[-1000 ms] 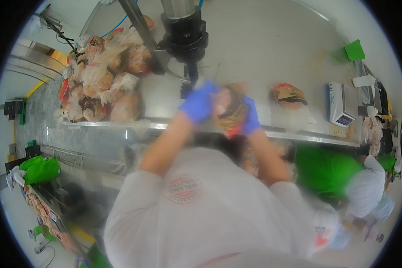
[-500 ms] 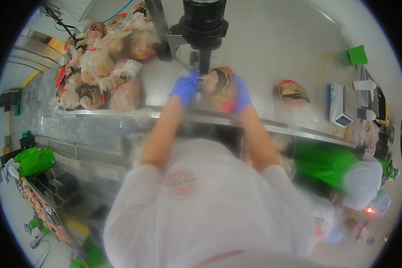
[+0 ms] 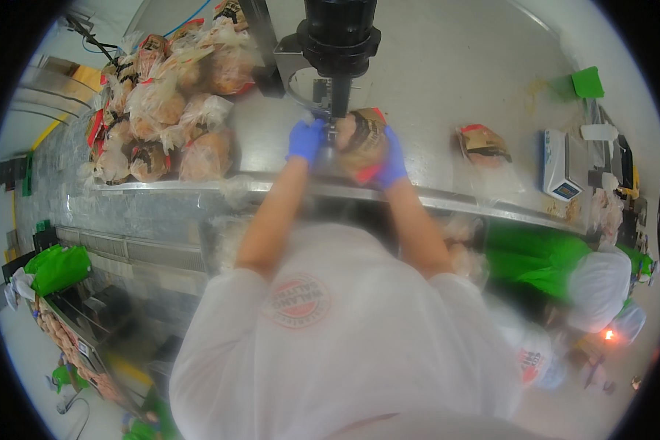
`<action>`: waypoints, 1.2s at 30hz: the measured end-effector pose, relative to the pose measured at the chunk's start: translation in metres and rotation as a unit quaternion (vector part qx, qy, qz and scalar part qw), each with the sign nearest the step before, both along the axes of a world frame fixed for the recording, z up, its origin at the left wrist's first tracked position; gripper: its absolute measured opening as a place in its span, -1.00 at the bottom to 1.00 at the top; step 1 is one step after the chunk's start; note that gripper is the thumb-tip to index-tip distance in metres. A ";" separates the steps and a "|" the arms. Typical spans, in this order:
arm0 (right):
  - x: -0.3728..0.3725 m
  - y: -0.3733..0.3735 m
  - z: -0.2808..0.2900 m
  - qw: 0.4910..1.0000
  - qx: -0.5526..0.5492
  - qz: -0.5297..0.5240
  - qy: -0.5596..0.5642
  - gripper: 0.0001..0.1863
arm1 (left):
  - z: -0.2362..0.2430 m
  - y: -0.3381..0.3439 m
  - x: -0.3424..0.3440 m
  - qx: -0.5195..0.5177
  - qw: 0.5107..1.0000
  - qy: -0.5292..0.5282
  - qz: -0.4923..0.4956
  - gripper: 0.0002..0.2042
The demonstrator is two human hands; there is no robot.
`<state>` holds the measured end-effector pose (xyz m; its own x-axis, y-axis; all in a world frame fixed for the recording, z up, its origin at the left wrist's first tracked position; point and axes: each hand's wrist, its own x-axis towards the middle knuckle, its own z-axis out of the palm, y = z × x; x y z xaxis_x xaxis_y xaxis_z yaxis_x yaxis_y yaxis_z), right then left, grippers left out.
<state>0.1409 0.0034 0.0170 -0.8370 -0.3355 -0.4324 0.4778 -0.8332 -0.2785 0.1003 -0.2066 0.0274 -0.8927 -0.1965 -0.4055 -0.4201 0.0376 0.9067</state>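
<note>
In my right hand (image 3: 393, 160), gloved blue, I hold a clear bag of chicken (image 3: 364, 144) with a brown and red printed panel. The hand wraps round the bag's right side. The bag's left end touches the lower part of a black, upright clipping machine (image 3: 337, 44). On the other side of that machine, my left hand (image 3: 306, 141), also gloved blue, is closed with its fingertips at the metal parts. What those fingers pinch is too small to make out. The bag lies low over the steel table (image 3: 447, 88), near its front edge.
Many similar bagged chickens (image 3: 165, 103) are piled at the table's left, beside a dark metal post (image 3: 262, 48). To the right lie another bag (image 3: 484, 144) and a white scale (image 3: 562, 165). A green object (image 3: 587, 82) stands beyond it. A co-worker in green and white (image 3: 543, 260) is at the right.
My left hand has drawn slightly away from the bag, and its fingers show closed. My right hand keeps hold of the bag, which has barely moved.
</note>
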 end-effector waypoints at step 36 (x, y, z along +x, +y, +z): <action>0.122 0.240 0.048 0.745 0.519 -0.368 -0.202 -0.15 | 0.105 -0.556 -0.138 -0.832 0.532 -0.032 -0.153 -0.70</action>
<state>0.2629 0.2434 0.0653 -0.3606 0.8397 -0.4060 0.2178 -0.3474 -0.9121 -0.0381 -0.7625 0.1324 -0.9809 -0.1807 0.0716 -0.1919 0.8419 -0.5044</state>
